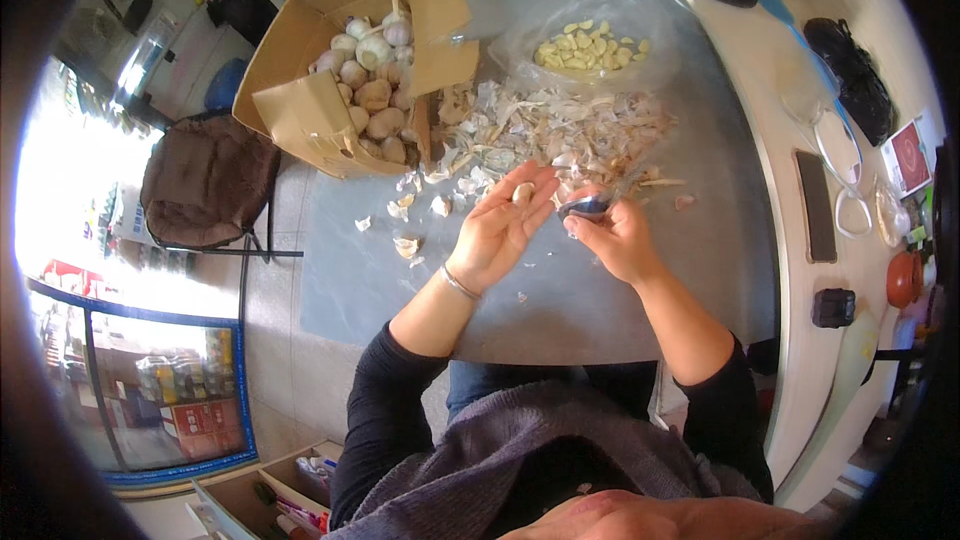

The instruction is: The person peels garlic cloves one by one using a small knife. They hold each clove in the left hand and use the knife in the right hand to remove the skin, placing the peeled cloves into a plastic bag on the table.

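Note:
On the upturned palm of my left hand (501, 229) lies a garlic clove (523, 194), with the fingers spread out flat. My right hand (615, 232) is closed around a small dark tool (588, 207), whose exact kind I cannot tell, just right of the left fingertips. Beyond both hands spreads a heap of garlic skins (570, 127). Several unpeeled cloves (406, 247) and bits of skin lie left of my left hand. Peeled cloves (589, 49) fill part of a clear plastic bag (517, 45) at the far side. Whole garlic bulbs (373, 52) sit in an open cardboard box (300, 127).
All this stands on a grey table (360, 292). Along the right runs a pale counter (799, 337) with a dark phone (815, 206), a small black case (833, 307) and a black bag (851, 79). A brown cushioned chair (206, 180) stands left of the table.

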Motion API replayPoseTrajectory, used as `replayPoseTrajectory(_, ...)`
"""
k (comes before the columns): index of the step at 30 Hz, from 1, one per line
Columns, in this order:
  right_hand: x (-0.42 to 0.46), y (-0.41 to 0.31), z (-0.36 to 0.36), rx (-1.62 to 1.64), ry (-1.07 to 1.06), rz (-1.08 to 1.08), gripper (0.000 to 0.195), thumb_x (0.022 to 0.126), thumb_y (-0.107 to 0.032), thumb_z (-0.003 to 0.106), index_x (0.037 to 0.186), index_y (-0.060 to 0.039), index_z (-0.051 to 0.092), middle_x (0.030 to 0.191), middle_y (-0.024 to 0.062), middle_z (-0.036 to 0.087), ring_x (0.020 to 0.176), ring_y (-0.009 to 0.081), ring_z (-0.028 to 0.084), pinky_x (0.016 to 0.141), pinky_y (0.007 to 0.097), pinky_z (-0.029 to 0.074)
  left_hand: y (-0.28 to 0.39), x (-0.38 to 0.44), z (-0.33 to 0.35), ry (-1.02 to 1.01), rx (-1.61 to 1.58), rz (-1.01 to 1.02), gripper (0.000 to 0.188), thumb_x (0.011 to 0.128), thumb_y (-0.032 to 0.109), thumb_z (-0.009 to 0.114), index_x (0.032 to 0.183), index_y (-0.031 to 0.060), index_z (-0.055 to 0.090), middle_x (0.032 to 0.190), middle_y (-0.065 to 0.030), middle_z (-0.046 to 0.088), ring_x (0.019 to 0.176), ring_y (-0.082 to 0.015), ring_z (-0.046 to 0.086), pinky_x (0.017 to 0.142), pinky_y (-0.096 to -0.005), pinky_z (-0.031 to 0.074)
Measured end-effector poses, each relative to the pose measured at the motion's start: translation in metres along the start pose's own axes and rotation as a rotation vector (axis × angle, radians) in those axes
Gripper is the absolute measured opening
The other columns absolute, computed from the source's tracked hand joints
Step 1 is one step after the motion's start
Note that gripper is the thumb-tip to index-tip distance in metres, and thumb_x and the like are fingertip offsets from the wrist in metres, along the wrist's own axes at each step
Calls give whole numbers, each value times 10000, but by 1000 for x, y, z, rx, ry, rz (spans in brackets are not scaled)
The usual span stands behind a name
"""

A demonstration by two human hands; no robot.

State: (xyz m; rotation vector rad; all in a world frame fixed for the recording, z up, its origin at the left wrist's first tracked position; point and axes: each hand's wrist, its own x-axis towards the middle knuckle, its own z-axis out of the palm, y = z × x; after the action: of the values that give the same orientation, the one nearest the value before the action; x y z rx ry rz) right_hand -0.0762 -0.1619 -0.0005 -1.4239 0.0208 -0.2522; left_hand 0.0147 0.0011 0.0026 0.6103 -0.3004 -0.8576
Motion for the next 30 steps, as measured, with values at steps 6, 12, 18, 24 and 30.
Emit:
replayPoseTrajectory(6, -3, -9, 2, -20, -2, 13, 130, 822, -105, 641, 926, -43, 591, 747, -42, 556, 639, 17, 478, 579, 174, 399, 2, -9, 3, 42, 83, -142, 422, 957, 133, 411, 1354, 29, 310, 1308, -167, 439, 1229, -276, 429, 980, -364, 399)
replayPoseTrajectory(12, -2, -14, 3, -18, 59, -32, 155, 826, -93, 633, 965, -34, 598, 759, -41, 569, 637, 10, 472, 569, 168, 386, -6, -11, -7, 9, 317, -147, 378, 954, 185, 449, 1292, 20, 415, 1031, -72, 587, 933, -159, 571, 772, -275, 469)
replayPoseTrajectory(18, -3, -18, 0, -93, -24, -30, 181, 827, -73, 625, 994, -12, 597, 843, -10, 596, 680, 25, 505, 610, 174, 409, -10, -9, 0, 57, 422, -41, 312, 957, 181, 444, 1202, -8, 486, 838, -10, 541, 701, -90, 497, 635, -231, 434)
replayPoseTrajectory(24, -1, -17, 6, -374, -17, -273, 196, 813, -73, 637, 992, -12, 587, 877, 75, 635, 760, 134, 608, 680, 250, 483, -9, -13, 7, 68, 673, -89, 297, 948, 159, 447, 1180, -21, 490, 694, -19, 496, 586, -92, 458, 528, -237, 398)
replayPoseTrajectory(30, -6, -19, 12, -622, -51, -313, 146, 789, -34, 629, 931, -6, 604, 964, 87, 627, 797, 206, 606, 704, 288, 472, -12, -16, 7, 30, 1510, 214, 285, 880, 151, 545, 1085, -42, 500, 658, -118, 526, 610, -176, 513, 579, -340, 440)
